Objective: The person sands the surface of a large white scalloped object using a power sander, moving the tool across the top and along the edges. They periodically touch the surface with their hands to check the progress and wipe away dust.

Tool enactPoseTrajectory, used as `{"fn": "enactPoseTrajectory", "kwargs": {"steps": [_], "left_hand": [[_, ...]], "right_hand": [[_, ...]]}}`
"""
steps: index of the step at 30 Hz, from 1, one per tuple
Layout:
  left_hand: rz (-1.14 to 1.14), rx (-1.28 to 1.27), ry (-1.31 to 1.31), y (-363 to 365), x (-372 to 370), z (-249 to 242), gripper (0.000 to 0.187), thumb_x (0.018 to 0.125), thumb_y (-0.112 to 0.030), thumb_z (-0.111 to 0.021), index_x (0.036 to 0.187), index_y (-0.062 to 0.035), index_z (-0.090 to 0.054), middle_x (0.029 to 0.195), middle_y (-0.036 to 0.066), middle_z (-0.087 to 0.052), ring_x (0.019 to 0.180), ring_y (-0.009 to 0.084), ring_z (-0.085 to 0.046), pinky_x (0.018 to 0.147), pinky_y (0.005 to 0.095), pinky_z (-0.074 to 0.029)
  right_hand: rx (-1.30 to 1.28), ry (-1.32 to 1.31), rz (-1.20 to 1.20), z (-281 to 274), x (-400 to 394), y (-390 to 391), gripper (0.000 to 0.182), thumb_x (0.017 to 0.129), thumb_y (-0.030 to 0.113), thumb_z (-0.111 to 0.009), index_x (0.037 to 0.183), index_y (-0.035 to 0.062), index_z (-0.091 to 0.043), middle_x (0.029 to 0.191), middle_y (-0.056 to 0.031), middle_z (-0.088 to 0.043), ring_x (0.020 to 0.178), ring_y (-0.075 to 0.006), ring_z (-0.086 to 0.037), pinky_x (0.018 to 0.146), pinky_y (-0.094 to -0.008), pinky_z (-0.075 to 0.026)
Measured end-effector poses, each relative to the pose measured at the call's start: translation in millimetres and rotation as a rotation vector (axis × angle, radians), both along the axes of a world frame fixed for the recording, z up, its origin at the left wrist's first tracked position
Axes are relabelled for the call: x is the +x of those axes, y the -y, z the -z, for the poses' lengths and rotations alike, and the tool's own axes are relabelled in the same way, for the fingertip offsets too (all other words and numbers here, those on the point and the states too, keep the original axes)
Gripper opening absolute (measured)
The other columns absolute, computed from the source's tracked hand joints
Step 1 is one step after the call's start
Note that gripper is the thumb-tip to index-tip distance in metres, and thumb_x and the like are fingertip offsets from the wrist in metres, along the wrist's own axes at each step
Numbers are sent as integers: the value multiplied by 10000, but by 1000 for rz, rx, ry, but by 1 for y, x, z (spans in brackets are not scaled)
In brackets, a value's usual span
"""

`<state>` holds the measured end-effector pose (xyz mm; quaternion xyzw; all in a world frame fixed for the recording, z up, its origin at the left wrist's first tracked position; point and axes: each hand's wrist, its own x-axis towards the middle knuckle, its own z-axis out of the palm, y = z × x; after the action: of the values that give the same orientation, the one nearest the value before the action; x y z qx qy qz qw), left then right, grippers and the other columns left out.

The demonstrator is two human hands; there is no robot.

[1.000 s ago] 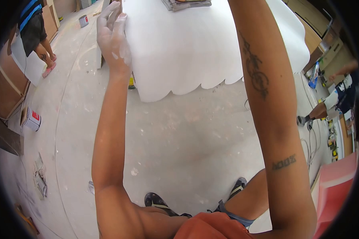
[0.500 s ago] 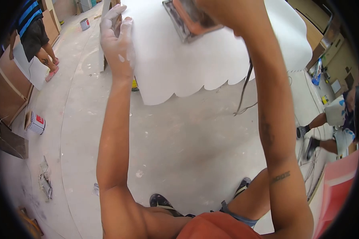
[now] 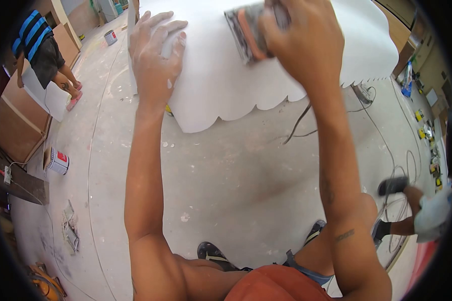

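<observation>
A white panel (image 3: 211, 95) with a scalloped near edge fills the top of the view. My left hand (image 3: 158, 47), coated in white dust, rests on the panel's left side with its fingers stretched out, holding nothing. My right hand (image 3: 306, 40) is closed around a sander (image 3: 243, 37) with a squarish grey base and an orange band. The sander sits over the panel's surface, right of my left hand. Motion blurs it slightly, and my fingers hide part of its body.
Dark cables (image 3: 299, 123) trail under the panel and along the floor at right. At left stands a paint can (image 3: 58, 161); another can (image 3: 110, 37) is farther back. A person (image 3: 42, 47) in a striped shirt is at left, and another person's leg (image 3: 407, 210) shows at right.
My right hand and the sander have shifted slightly down and toward the right. My left hand has edged right, its fingers flatter on the panel. The person at right has moved their legs.
</observation>
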<state>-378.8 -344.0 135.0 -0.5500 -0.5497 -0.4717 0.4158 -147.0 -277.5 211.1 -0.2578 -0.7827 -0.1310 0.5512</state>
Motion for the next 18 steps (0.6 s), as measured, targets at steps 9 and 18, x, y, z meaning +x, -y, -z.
{"fn": "enactPoseTrajectory", "kwargs": {"steps": [9,18], "left_hand": [[27,-26,-35,0,2,-3,161,887,-162,-768,1034,-188,-827,1218,-6,-728,1332,291,-541,1150,435,-390],[-138,-75,-63,-2,3,-2,222,943,-274,-749,1158,-253,-797,1276,-58,-716,1366,239,-534,1240,565,-229]], "right_hand": [[152,-177,-47,87,17,-9,149,784,99,-720,929,114,-695,1052,-63,-645,928,-272,-596,788,-397,-517],[-325,382,199,-79,-27,-66,163,846,170,-660,959,80,-735,1028,-115,-698,930,-317,-657,815,-426,-539]]}}
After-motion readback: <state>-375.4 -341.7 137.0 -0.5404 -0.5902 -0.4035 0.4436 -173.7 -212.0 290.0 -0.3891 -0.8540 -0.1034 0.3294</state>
